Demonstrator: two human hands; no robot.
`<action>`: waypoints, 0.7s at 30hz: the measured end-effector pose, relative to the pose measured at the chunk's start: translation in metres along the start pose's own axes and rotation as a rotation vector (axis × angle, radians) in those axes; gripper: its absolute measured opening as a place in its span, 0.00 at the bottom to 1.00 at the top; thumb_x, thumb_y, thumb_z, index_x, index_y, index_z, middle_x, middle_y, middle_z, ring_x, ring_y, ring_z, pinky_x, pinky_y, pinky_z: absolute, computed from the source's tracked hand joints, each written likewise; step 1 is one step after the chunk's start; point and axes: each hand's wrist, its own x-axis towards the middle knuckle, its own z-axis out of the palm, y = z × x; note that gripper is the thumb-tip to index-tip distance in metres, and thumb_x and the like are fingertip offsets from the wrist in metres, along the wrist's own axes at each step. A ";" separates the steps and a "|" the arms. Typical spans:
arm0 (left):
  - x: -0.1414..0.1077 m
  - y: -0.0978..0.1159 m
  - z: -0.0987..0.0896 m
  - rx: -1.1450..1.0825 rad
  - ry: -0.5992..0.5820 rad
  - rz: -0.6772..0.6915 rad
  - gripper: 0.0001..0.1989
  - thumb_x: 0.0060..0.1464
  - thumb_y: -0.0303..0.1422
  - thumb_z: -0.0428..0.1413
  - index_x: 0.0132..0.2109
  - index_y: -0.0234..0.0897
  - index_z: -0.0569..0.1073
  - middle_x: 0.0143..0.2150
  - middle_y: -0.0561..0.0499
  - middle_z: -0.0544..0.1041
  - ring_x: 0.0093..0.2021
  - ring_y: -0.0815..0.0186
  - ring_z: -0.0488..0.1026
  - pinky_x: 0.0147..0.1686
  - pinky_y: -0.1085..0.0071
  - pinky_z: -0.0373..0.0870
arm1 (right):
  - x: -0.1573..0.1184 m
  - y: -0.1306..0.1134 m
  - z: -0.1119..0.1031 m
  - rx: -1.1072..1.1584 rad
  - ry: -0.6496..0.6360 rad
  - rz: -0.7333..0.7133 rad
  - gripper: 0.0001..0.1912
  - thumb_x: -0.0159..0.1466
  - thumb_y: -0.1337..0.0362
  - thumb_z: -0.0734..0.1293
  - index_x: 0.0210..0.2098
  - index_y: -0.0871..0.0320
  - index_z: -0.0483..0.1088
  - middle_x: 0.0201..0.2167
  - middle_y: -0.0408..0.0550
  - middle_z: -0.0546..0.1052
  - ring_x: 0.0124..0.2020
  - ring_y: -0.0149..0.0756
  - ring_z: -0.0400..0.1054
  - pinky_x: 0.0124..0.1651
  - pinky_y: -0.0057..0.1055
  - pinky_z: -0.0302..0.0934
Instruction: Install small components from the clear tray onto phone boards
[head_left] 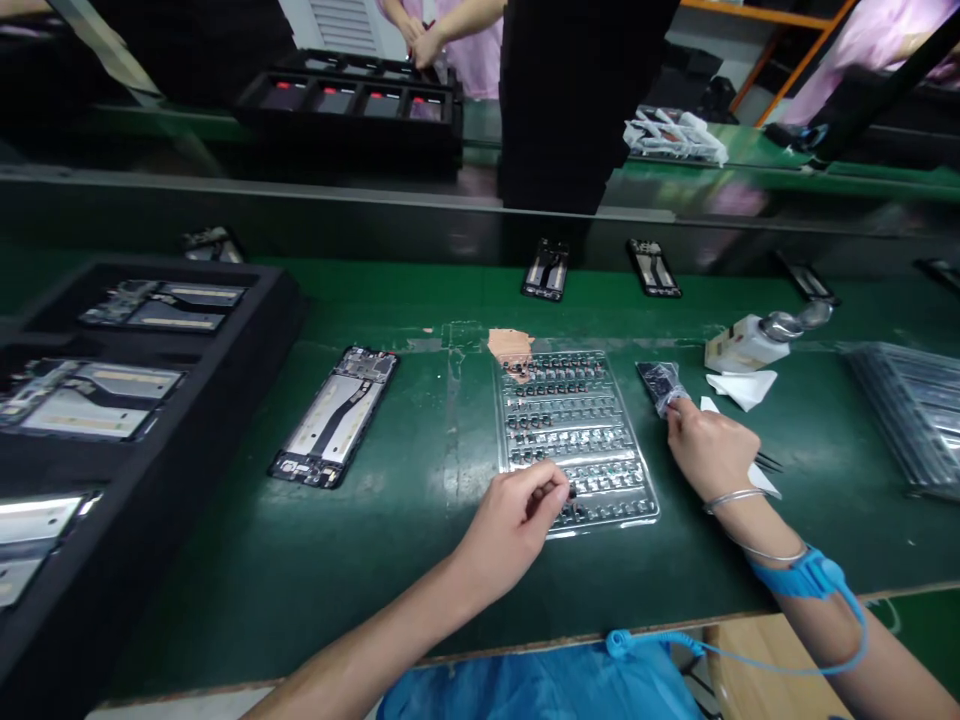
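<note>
My left hand (517, 515) is over the lower left part of a clear plastic tray (611, 440) with rows of small dark parts. Its fingertips are pinched on a tiny dark part (572, 492). To the right of the tray, my right hand (711, 445) is closed on the end of a small clear bag (661, 385) with something dark in it. Dark tweezers (769, 462) stick out beside that hand. An opened phone body (334, 418) lies left of the tray.
A black foam tray (247, 370) with phone bodies fills the left. A white bottle (746, 343) and white paper (742, 388) are beyond my right hand. Stacked clear trays (911, 415) lie far right. Phone frames (546, 270) line the back. Another person's hands (426, 42) work across the bench.
</note>
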 end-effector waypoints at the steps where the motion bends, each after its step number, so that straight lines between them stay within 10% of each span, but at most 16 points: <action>1: 0.000 0.000 0.000 -0.027 0.000 -0.005 0.11 0.59 0.32 0.46 0.28 0.35 0.64 0.23 0.56 0.62 0.25 0.72 0.59 0.27 0.75 0.54 | 0.000 0.000 0.000 -0.003 0.002 0.001 0.16 0.63 0.63 0.56 0.34 0.63 0.74 0.17 0.53 0.71 0.18 0.33 0.59 0.23 0.29 0.34; 10: 0.003 0.002 -0.003 -0.294 -0.011 -0.058 0.10 0.58 0.31 0.48 0.29 0.35 0.65 0.21 0.57 0.61 0.24 0.72 0.59 0.27 0.74 0.55 | -0.017 -0.001 -0.016 0.315 0.186 0.016 0.15 0.61 0.57 0.61 0.33 0.61 0.75 0.15 0.45 0.69 0.18 0.31 0.60 0.22 0.27 0.45; 15: 0.002 0.005 -0.003 -0.261 0.016 -0.071 0.09 0.56 0.30 0.49 0.28 0.34 0.65 0.21 0.57 0.61 0.24 0.73 0.59 0.27 0.74 0.55 | -0.048 -0.039 -0.062 1.055 -0.047 -0.123 0.07 0.59 0.60 0.67 0.30 0.57 0.74 0.17 0.41 0.70 0.17 0.28 0.59 0.21 0.26 0.55; 21: 0.001 0.007 -0.004 -0.229 -0.001 -0.059 0.10 0.57 0.31 0.48 0.28 0.35 0.64 0.21 0.57 0.60 0.24 0.72 0.59 0.27 0.74 0.56 | -0.060 -0.067 -0.076 1.206 -0.051 -0.265 0.03 0.58 0.65 0.68 0.30 0.54 0.75 0.24 0.45 0.77 0.22 0.32 0.66 0.27 0.31 0.61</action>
